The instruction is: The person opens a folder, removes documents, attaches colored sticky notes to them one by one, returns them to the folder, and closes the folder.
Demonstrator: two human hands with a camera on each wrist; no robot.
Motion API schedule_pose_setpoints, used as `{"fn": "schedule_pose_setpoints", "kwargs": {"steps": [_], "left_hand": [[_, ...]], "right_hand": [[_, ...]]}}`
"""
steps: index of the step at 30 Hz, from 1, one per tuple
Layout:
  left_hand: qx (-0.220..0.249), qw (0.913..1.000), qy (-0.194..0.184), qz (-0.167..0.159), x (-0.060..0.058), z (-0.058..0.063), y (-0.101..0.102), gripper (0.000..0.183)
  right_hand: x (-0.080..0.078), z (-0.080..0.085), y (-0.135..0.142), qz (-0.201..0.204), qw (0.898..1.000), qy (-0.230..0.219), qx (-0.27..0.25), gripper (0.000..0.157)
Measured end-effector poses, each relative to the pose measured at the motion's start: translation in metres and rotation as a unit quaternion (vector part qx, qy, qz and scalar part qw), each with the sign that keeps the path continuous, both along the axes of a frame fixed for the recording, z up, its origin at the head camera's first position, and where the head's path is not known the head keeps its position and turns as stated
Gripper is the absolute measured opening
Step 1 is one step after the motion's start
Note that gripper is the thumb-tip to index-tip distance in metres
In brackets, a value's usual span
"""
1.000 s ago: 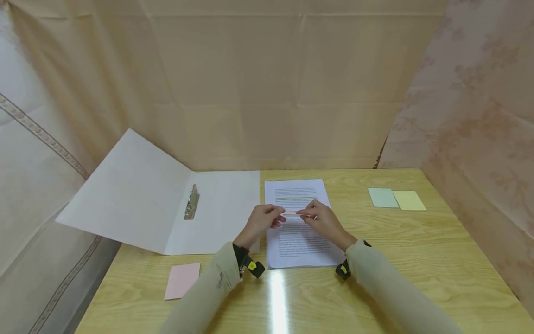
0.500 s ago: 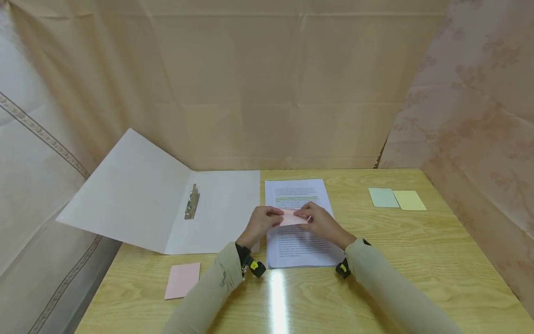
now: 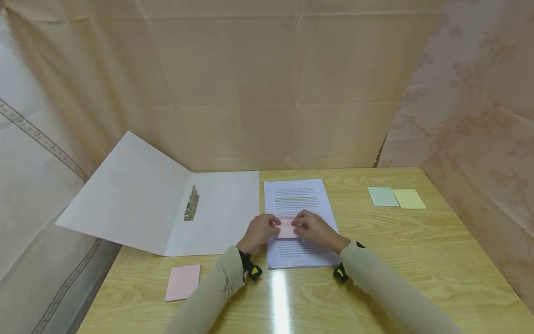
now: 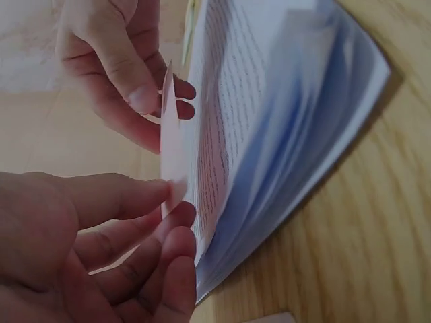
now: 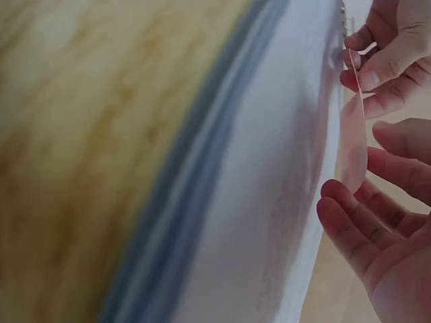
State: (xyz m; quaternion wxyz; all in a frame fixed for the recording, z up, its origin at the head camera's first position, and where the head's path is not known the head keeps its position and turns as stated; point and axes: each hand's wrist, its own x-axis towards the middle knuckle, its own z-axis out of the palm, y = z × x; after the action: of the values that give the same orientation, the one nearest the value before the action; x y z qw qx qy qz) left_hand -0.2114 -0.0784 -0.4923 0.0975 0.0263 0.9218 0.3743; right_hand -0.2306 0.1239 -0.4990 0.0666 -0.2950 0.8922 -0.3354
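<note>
A small pink sticky note is stretched between both hands, over the lower middle of a stack of printed pages. My left hand pinches its left end between thumb and fingers. At the other end my right hand has fingers on both sides of the note; in the right wrist view the right thumb stands a little off it. The note appears thin and slightly bent in the right wrist view. Above the hands, yellow-green highlighter lines cross the top page.
An open white binder with a metal clip lies left of the pages, its cover raised. A pink sticky pad sits at the front left. Green and yellow sticky pads lie at the right on the wooden table.
The pink note has turned from edge-on to facing up and come lower, nearer the front. Both hands moved with it. The pages, binder and other pads stay in place.
</note>
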Motion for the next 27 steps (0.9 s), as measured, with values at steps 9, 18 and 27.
{"fn": "schedule_pose_setpoints", "kwargs": {"steps": [9, 18, 27], "left_hand": [[-0.065, 0.9973, 0.016, -0.03, 0.0085, 0.0005, 0.0015, 0.016], [-0.106, 0.9926, 0.025, -0.055, 0.0089, -0.0024, 0.0024, 0.015], [-0.152, 0.9798, 0.033, -0.125, 0.0063, -0.0043, 0.0013, 0.047]], "right_hand": [[0.0037, -0.0039, -0.0044, 0.026, 0.998, 0.031, 0.047, 0.021], [0.0067, 0.003, -0.0066, 0.083, 0.988, 0.082, 0.101, 0.019], [0.0081, 0.0008, -0.0085, 0.071, 0.98, 0.127, 0.133, 0.025]]}}
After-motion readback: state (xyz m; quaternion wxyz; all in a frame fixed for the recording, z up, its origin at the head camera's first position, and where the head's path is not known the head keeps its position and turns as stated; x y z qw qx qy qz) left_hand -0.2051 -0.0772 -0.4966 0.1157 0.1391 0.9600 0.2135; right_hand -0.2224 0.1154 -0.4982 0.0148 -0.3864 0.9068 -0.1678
